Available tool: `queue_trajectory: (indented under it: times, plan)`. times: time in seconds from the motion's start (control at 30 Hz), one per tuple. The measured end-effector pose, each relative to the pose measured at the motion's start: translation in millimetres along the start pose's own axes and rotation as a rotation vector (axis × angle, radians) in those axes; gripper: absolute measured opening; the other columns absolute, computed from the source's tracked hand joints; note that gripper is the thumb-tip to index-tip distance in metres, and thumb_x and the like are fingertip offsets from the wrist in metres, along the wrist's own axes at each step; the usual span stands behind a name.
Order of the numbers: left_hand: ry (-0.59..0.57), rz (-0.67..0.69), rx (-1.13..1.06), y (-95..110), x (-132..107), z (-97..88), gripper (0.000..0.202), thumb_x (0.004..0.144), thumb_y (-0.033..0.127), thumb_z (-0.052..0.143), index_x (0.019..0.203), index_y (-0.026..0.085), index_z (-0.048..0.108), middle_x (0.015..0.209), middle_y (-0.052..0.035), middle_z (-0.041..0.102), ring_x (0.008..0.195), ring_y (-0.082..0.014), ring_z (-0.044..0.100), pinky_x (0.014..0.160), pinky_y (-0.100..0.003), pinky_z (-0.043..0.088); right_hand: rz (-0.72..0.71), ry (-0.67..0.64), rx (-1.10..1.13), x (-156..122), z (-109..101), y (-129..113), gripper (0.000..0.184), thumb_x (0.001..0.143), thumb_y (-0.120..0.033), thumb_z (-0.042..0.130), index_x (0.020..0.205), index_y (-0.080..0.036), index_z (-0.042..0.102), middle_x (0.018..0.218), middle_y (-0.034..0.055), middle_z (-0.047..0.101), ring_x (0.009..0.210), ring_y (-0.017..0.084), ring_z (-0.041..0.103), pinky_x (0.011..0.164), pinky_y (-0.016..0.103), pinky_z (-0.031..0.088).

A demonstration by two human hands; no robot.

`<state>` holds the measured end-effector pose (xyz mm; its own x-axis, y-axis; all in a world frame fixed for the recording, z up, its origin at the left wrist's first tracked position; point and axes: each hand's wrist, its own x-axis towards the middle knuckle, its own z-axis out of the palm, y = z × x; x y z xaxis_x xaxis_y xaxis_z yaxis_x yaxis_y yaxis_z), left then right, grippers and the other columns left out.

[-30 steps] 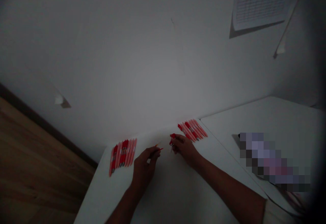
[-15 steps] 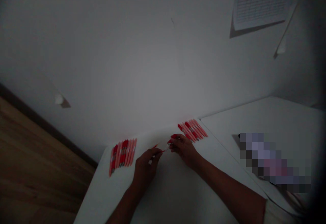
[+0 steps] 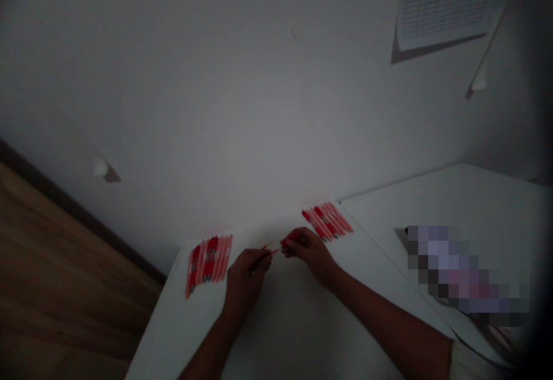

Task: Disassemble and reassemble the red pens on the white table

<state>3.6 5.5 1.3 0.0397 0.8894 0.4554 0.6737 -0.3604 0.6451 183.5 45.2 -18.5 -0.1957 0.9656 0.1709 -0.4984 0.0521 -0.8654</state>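
My left hand (image 3: pixel 247 273) is closed in a pinch on a thin red pen part (image 3: pixel 275 250), which looks like a refill. Just behind those fingers shows a slim piece with an orange tip (image 3: pixel 265 246); whether it is held or lies on the table I cannot tell. My right hand (image 3: pixel 310 253) grips a red pen barrel (image 3: pixel 292 236), its front end close to the thin part. The fingers hide whether the two pieces touch. Left of my hands lies a row of red and pink pens (image 3: pixel 209 259); a second row (image 3: pixel 328 220) lies behind my right hand.
The white table (image 3: pixel 285 334) meets a pale wall (image 3: pixel 242 109) at the back. On the right a pixelated object (image 3: pixel 453 270) rests on an adjoining white surface, with cables near it. Brown wood (image 3: pixel 64 288) is at the left. A printed sheet (image 3: pixel 444 8) hangs on the wall.
My right hand has shifted slightly left, and the red barrel is tilted lower. My left hand has moved a little left. The pen rows have stayed in place.
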Motion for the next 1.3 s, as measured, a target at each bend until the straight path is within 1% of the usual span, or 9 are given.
queue_trajectory:
  times: [0.2,0.37,0.47,0.53,0.7,0.8,0.9,1.13,1.3]
  plan:
    - [-0.027,-0.057,-0.131,0,-1,0.7,0.017,0.082,0.032,0.059,0.093,0.023,0.069,0.081,-0.0024,0.072,0.070,-0.0166,0.070,0.067,-0.030,0.058,-0.004,-0.004,0.003,1,1,1,0.034,0.068,-0.040,0.077,0.080,-0.018,0.054,0.080,0.0039,0.069,0.070,0.017,0.066,0.070,0.035,0.055]
    - [-0.042,-0.238,-0.291,2,1,2.1,0.021,0.079,0.030,0.062,0.095,0.019,0.069,0.075,-0.0027,0.074,0.070,-0.0189,0.071,0.070,-0.032,0.058,-0.007,-0.012,-0.018,1,1,5,0.034,0.067,-0.039,0.077,0.081,-0.017,0.054,0.081,0.0040,0.069,0.071,0.017,0.067,0.072,0.036,0.056]
    - [-0.045,-0.354,-0.389,0,3,3.0,0.026,0.077,0.033,0.065,0.097,0.017,0.069,0.080,-0.0049,0.075,0.074,-0.0199,0.072,0.074,-0.033,0.058,-0.005,-0.017,-0.033,1,-1,8,0.034,0.068,-0.038,0.077,0.083,-0.017,0.055,0.082,0.0040,0.069,0.072,0.017,0.068,0.074,0.036,0.056]
    - [-0.046,-0.393,-0.449,-3,3,3.5,0.030,0.075,0.035,0.066,0.099,0.016,0.068,0.084,-0.0064,0.075,0.077,-0.0205,0.072,0.077,-0.033,0.057,-0.009,-0.022,-0.039,2,-2,11,0.033,0.068,-0.037,0.077,0.083,-0.017,0.055,0.083,0.0042,0.070,0.073,0.018,0.068,0.075,0.036,0.056]
    - [-0.009,-0.416,-0.460,-5,5,1.8,0.031,0.073,0.036,0.069,0.097,0.016,0.070,0.085,-0.0069,0.075,0.079,-0.0211,0.071,0.078,-0.033,0.056,-0.021,-0.027,-0.164,1,-4,16,0.029,0.071,-0.034,0.074,0.084,-0.017,0.055,0.081,0.0042,0.070,0.074,0.019,0.070,0.073,0.036,0.056]
    - [0.039,-0.418,-0.440,-1,6,-1.0,0.030,0.072,0.036,0.071,0.095,0.017,0.070,0.085,-0.0063,0.075,0.080,-0.0208,0.071,0.077,-0.032,0.056,-0.020,-0.058,-0.313,-3,-3,15,0.024,0.075,-0.034,0.070,0.086,-0.017,0.058,0.072,0.0029,0.069,0.067,0.019,0.070,0.066,0.033,0.056]
    - [0.065,-0.421,-0.469,2,7,-2.9,0.028,0.071,0.035,0.072,0.092,0.016,0.071,0.085,-0.0060,0.075,0.080,-0.0202,0.071,0.077,-0.031,0.056,-0.041,-0.097,-0.393,-6,-2,15,0.022,0.077,-0.035,0.068,0.089,-0.016,0.063,0.068,0.0017,0.068,0.061,0.017,0.068,0.060,0.030,0.056]
    - [0.092,-0.439,-0.623,0,7,2.7,0.025,0.073,0.034,0.071,0.088,0.015,0.068,0.085,-0.0050,0.072,0.080,-0.0184,0.070,0.080,-0.033,0.057,-0.025,-0.144,-0.329,-5,0,16,0.027,0.077,-0.036,0.068,0.094,-0.015,0.067,0.072,0.0028,0.069,0.062,0.016,0.067,0.061,0.030,0.056]
    - [0.059,-0.429,-0.647,0,7,4.3,0.022,0.075,0.034,0.068,0.086,0.015,0.065,0.083,-0.0044,0.072,0.078,-0.0180,0.070,0.079,-0.033,0.057,-0.034,-0.138,-0.311,-5,0,19,0.027,0.075,-0.038,0.070,0.091,-0.015,0.066,0.074,0.0032,0.069,0.064,0.016,0.067,0.061,0.030,0.056]
